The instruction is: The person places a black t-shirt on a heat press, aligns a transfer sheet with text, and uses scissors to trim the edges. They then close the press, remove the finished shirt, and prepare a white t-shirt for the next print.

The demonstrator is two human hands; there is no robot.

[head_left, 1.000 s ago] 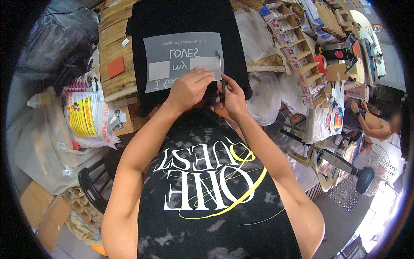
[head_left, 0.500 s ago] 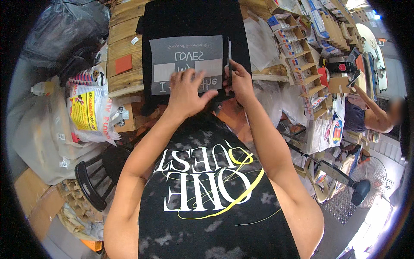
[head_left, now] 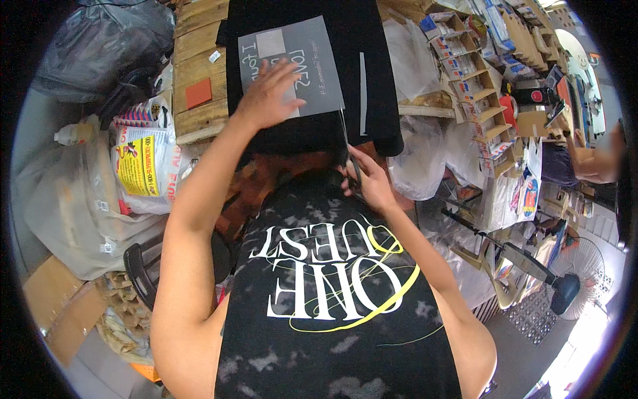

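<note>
The left hand lies palm down with its fingers spread over a grey, translucent, rectangular film sheet with white lettering, the thumb apart from the fingers and pointing right. The sheet rests, turned at a slight angle, on a piece of black cloth draped over a table of light wooden planks. The right hand is just past the table's near edge, its fingers curled around the handles of a pair of black-handled scissors. The blades point away from the person and reach the sheet's near right corner; whether they grip its edge is too small to tell. A narrow, straight strip of grey film lies on the cloth, right of the sheet and apart from it. Left of the cloth, a flat orange-red square and a small white label lie on the bare planks. To the right stands a row of open cardboard compartments, with a grey pedestal fan nearer the person
</note>
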